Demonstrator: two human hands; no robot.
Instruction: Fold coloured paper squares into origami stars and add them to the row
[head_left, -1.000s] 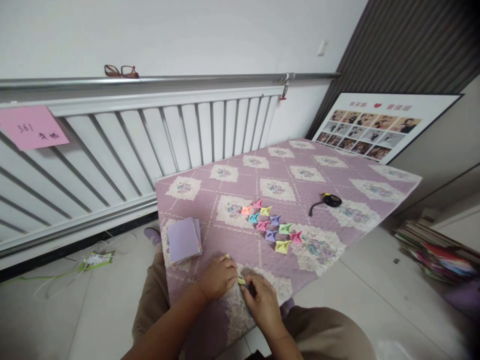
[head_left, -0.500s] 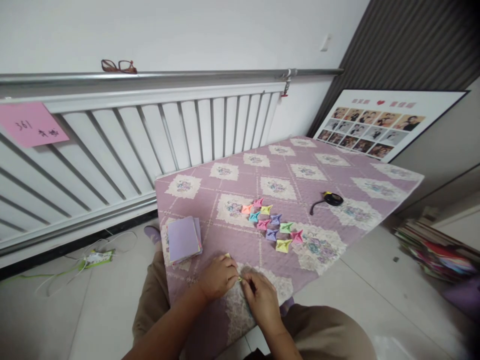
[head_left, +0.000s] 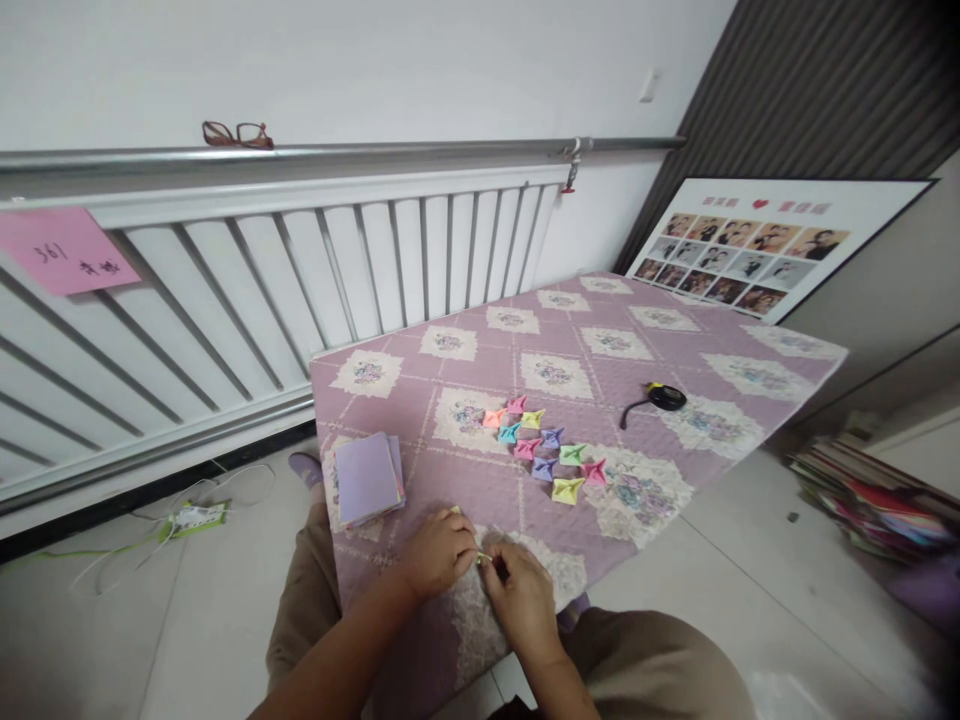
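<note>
Between my two hands, near the front of the table, is a small piece of yellow paper [head_left: 484, 558], mostly hidden by fingers. My left hand [head_left: 440, 552] is closed over it, and a bit of yellow shows past its fingertips. Thumb and fingers of my right hand [head_left: 521, 590] pinch the paper's right end. Beyond the hands stand several small folded paper shapes in pink, blue, green, orange and yellow, the nearest a yellow folded paper shape [head_left: 567, 491]. Left of my left hand lies a stack of coloured paper sheets [head_left: 366, 477], a purple one on top.
A black and yellow tape measure [head_left: 666, 397] with a strap lies on the floral tablecloth [head_left: 480, 365]. Along the left runs a white radiator [head_left: 420, 260] with glasses [head_left: 238, 134] on the pipe above. A photo board [head_left: 750, 250] leans at the far end.
My right fingertips have shifted slightly at the yellow paper, and a little more of it shows between the hands. My left hand stays nearly still.
</note>
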